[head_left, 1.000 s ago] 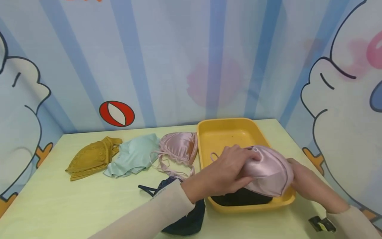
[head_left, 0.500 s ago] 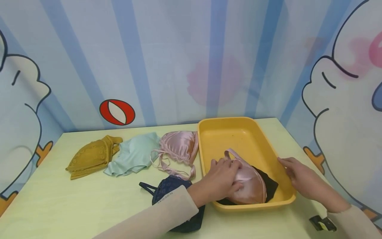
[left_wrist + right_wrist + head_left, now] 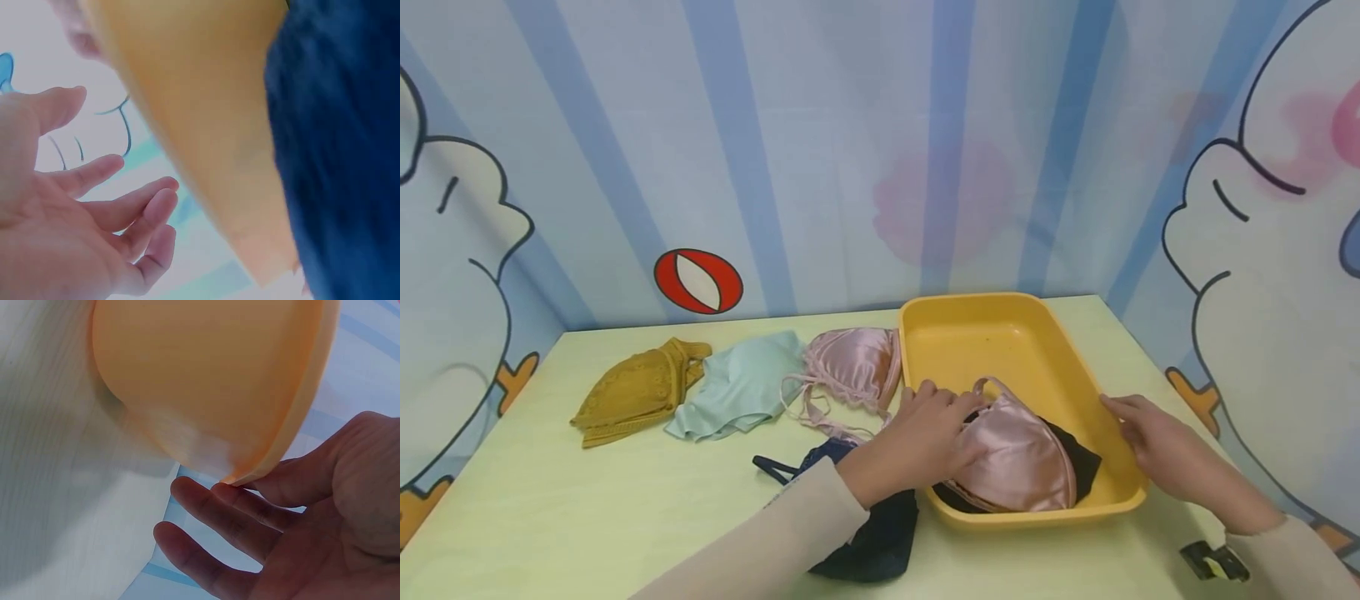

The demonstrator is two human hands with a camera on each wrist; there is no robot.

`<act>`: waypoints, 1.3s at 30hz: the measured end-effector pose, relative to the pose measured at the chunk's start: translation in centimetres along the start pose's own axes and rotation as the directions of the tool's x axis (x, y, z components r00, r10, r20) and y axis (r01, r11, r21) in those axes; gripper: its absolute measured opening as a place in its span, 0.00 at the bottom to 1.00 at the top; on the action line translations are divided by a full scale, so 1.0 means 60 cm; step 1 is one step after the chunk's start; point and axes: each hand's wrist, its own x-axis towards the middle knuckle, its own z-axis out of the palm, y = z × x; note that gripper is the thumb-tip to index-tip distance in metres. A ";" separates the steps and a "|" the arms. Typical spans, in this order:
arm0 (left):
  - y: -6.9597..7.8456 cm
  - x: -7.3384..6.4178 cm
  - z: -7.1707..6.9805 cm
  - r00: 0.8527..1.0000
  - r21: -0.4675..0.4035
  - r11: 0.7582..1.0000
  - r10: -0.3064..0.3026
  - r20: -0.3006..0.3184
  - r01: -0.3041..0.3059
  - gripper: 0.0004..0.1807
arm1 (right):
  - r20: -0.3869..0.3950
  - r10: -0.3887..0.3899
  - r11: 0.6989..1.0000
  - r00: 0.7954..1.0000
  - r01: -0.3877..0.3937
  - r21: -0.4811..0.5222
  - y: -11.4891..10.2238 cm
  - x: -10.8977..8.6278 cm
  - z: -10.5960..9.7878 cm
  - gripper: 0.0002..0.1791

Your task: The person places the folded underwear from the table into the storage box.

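Note:
A satin pink bra (image 3: 1022,458) lies cup-up in the near half of a yellow plastic tray (image 3: 1000,346), on top of a black garment (image 3: 1082,460). My left hand (image 3: 917,442) hovers at the tray's left side, just left of that bra. In the left wrist view its fingers (image 3: 100,175) are spread and loosely bent, holding nothing. On the opposite side, my right hand (image 3: 1168,454) pinches the tray's right rim between thumb and fingers. A navy bra (image 3: 880,542) lies on the table beside the tray, partly covered by my left forearm.
Left of the tray, a pink bra with lace trim and thin straps (image 3: 853,358), a mint garment (image 3: 745,383) and a mustard bra (image 3: 640,392) lie in a row. A small black object (image 3: 1213,562) sits near my right sleeve. A printed cloth backdrop rises behind the table.
The satin pink bra went from between both hands down into the tray. My left hand let go and drew back left; my right hand moved from the bra to the tray's rim.

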 end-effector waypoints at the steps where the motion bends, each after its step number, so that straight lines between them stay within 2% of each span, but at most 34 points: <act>1: -0.006 -0.005 -0.006 1.000 -0.016 1.000 -0.013 -0.003 0.013 0.28 | 0.000 0.000 1.000 1.000 0.000 -0.002 0.000 0.001 -0.001 0.22; 8: -0.047 -0.049 -0.036 0.995 -0.154 0.984 -0.094 -0.023 0.089 0.30 | 0.008 0.001 1.000 1.000 -0.001 0.009 -0.002 0.001 -0.004 0.22; 18: -0.091 -0.114 -0.051 0.982 -0.194 0.972 -0.153 -0.115 0.129 0.30 | -0.001 -0.028 1.000 1.000 0.028 -0.001 0.002 -0.001 -0.002 0.21; 23: -0.106 -0.144 -0.054 0.974 -0.205 0.966 -0.188 -0.124 0.160 0.29 | 0.009 -0.023 1.000 1.000 0.023 0.004 0.002 -0.001 -0.001 0.22; 28: -0.122 -0.177 -0.050 0.975 -0.242 0.953 -0.209 -0.081 0.184 0.29 | 0.016 -0.022 1.000 1.000 0.022 0.001 0.004 0.000 0.000 0.22; 32: -0.134 -0.202 -0.036 0.975 -0.256 0.944 -0.223 -0.024 0.209 0.30 | 0.010 -0.025 1.000 1.000 0.025 0.000 0.005 0.000 0.001 0.22; 39: -0.145 -0.228 -0.009 0.959 -0.250 0.926 -0.277 0.059 0.282 0.39 | 0.002 -0.031 1.000 1.000 0.031 -0.003 0.004 0.001 0.003 0.21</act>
